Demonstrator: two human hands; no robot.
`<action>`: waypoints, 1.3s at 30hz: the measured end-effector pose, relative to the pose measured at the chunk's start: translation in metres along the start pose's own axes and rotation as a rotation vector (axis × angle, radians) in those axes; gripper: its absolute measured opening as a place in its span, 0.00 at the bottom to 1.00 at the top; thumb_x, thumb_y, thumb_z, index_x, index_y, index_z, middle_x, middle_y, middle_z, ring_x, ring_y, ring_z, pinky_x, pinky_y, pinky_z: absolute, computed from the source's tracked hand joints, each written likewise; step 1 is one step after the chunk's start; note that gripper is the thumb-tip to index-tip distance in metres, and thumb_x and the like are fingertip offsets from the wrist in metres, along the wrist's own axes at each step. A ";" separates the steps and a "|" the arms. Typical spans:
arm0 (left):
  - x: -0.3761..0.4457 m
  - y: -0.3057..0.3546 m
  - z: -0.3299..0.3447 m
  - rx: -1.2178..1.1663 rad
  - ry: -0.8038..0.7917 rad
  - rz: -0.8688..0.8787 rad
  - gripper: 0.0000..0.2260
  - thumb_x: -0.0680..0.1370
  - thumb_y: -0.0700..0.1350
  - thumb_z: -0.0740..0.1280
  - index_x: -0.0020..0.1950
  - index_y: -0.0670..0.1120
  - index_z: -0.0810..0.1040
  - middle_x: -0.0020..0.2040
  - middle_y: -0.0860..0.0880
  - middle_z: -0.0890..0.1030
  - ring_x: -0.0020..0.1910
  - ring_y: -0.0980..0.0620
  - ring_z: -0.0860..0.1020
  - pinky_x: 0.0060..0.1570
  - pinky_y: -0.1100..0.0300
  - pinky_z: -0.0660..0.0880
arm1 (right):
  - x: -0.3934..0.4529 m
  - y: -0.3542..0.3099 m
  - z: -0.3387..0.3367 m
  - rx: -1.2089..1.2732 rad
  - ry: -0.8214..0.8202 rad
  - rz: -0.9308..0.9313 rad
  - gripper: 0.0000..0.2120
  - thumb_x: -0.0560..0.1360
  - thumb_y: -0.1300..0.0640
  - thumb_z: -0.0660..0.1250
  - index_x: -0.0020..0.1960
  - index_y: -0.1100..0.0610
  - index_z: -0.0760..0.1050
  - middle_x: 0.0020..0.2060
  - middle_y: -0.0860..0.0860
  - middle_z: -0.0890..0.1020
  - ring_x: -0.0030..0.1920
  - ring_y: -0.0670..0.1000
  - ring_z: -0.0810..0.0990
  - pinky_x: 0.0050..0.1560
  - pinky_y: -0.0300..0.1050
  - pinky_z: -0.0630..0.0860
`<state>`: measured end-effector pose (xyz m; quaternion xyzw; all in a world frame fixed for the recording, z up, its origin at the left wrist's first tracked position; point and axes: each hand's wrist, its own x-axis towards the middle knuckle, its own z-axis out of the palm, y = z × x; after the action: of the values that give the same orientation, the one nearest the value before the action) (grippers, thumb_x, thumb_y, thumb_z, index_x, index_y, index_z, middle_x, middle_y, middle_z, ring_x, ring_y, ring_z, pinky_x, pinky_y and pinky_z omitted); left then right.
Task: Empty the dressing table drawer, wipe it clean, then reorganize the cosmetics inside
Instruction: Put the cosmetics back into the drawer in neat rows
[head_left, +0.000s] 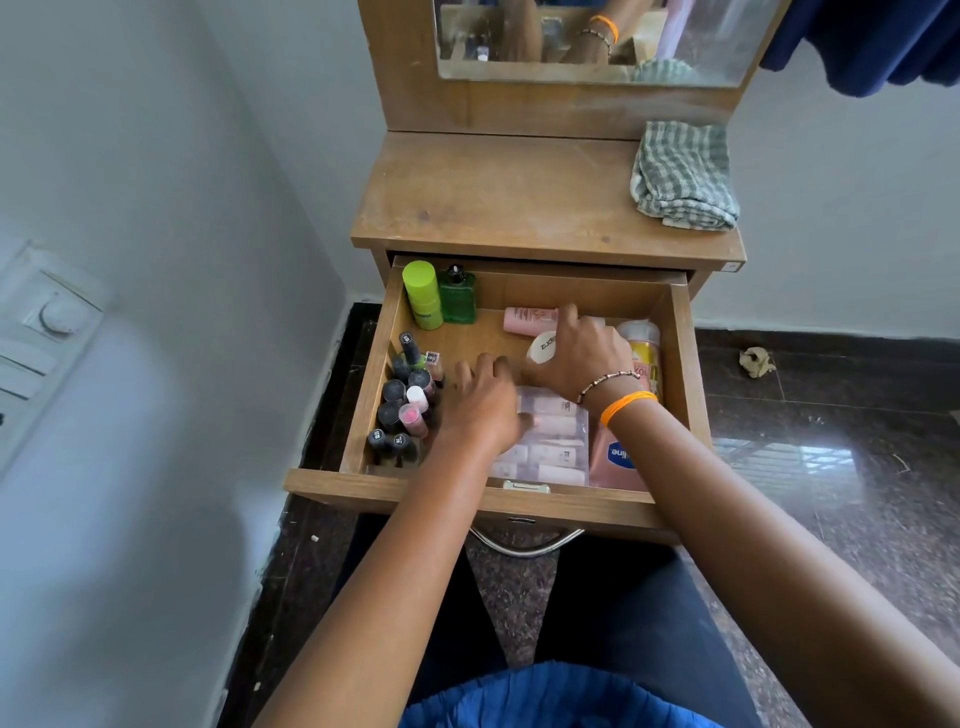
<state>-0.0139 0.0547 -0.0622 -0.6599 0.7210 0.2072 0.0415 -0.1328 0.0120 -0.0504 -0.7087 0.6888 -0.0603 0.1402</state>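
The wooden drawer (358, 395) is pulled out, with cosmetics inside. Several nail polish bottles (402, 400) stand along its left side. A lime green bottle (423, 293) and a green bottle (458, 296) stand at the back left. My left hand (480, 402) lies palm down on a clear pack of pink tubes (553, 441). My right hand (584, 351) rests over a white jar (543, 347), fingers touching a pink bottle (527, 318) lying on its side. A yellow bottle (644, 348) and a pink lotion tube (618, 457) lie at the right.
A checked cloth (683, 176) lies folded on the dressing table top (498, 192) at the right. A mirror (587, 39) stands behind. A white wall with a switch panel (47, 322) is at the left. A crumpled scrap (756, 361) lies on the dark floor.
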 end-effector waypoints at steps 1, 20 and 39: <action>-0.001 0.001 -0.001 0.019 0.032 0.015 0.31 0.76 0.55 0.66 0.72 0.42 0.59 0.70 0.43 0.62 0.68 0.41 0.60 0.66 0.46 0.62 | 0.001 0.003 -0.003 0.051 -0.003 -0.004 0.29 0.70 0.38 0.65 0.56 0.61 0.66 0.52 0.63 0.79 0.53 0.64 0.78 0.47 0.51 0.74; -0.013 0.007 -0.006 0.118 -0.144 0.138 0.50 0.63 0.55 0.77 0.77 0.53 0.51 0.74 0.46 0.51 0.73 0.41 0.51 0.64 0.40 0.65 | 0.013 0.036 -0.021 0.443 0.102 0.046 0.17 0.75 0.42 0.59 0.44 0.57 0.65 0.44 0.59 0.79 0.43 0.60 0.74 0.41 0.47 0.65; 0.011 0.005 -0.008 0.072 -0.055 0.246 0.31 0.75 0.42 0.69 0.75 0.49 0.61 0.76 0.48 0.55 0.74 0.44 0.53 0.70 0.46 0.63 | 0.014 0.035 -0.022 0.444 0.168 0.003 0.17 0.74 0.42 0.60 0.43 0.57 0.63 0.39 0.56 0.76 0.38 0.59 0.72 0.38 0.46 0.64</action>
<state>-0.0180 0.0418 -0.0569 -0.5586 0.8021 0.2027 0.0592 -0.1722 -0.0054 -0.0408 -0.6519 0.6691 -0.2689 0.2346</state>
